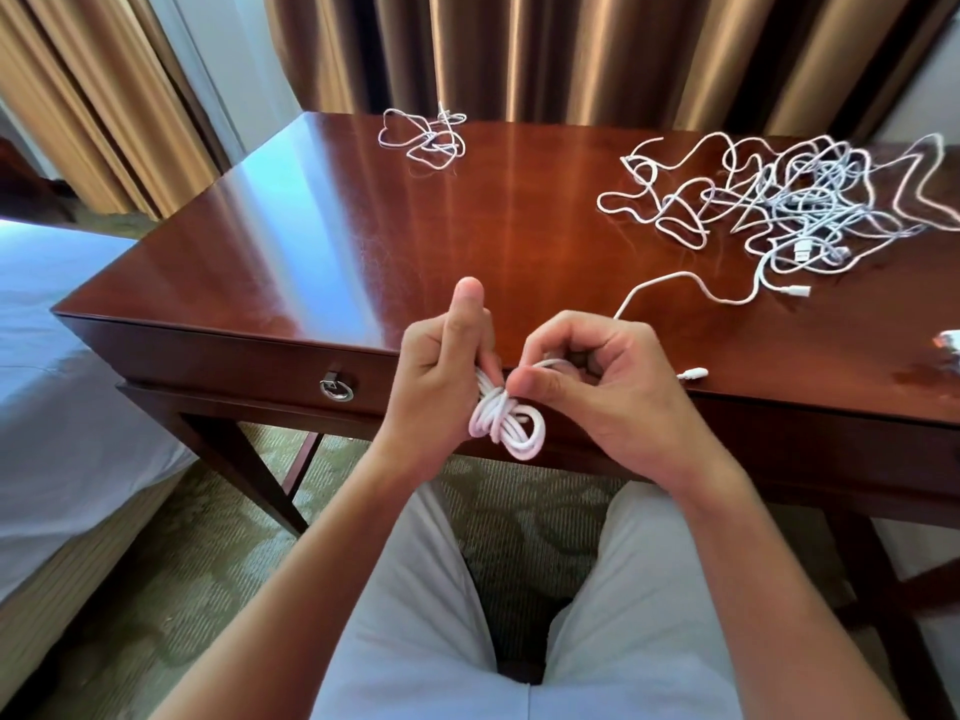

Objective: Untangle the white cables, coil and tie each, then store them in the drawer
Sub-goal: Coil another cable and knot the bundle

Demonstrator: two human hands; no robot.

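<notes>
While the left hand (441, 376) holds the small white bundle (506, 423) just in front of the desk (322, 241), the right hand (587, 376) pinches the loose end and winds it round the middle. This looks like the tying step. Next, I think, the end must be tucked in tight (or it may slip loose). Farther back on the desk lie a big messy pile (784, 200) and a small loose cable (426, 135). The drawer (234, 356) under the desk top is closed. Fingers hide the knot.
</notes>
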